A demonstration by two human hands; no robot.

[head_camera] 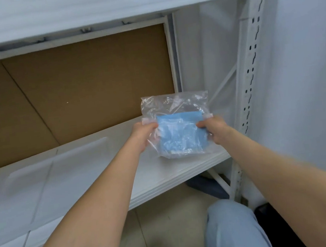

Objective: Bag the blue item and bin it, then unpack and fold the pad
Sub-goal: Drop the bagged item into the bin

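The white shelf [94,170] fills the lower left of the head view; its left end is cut off by the frame edge. Faint raised panel outlines cross its surface, but motion blur makes them hard to read. Behind it stands a brown backboard [74,88], running out of view at the left. Above, a white upper shelf edge [105,6] spans the top of the frame, cropped above. At the right, a white perforated upright [251,57] bounds the rack; its lower part is hidden behind the right forearm.

Below the shelf lies a beige floor [163,230]. A knee in light blue fabric [233,230] enters from the bottom edge. A dark object [207,187] sits under the shelf's right end; what it is cannot be made out.

Both forearms reach forward over the shelf's right end. The clear plastic bag [174,110] is held between the hands, just above or resting on the shelf; contact cannot be confirmed. Its upper part stands empty and crumpled. The blue item [179,133] sits inside the lower part, its detail blurred by plastic glare.

The left hand [144,134] is closed on the bag's left edge, fingers curled behind the film. The right hand [214,128] is closed on the right edge, fingertips partly hidden behind the plastic.
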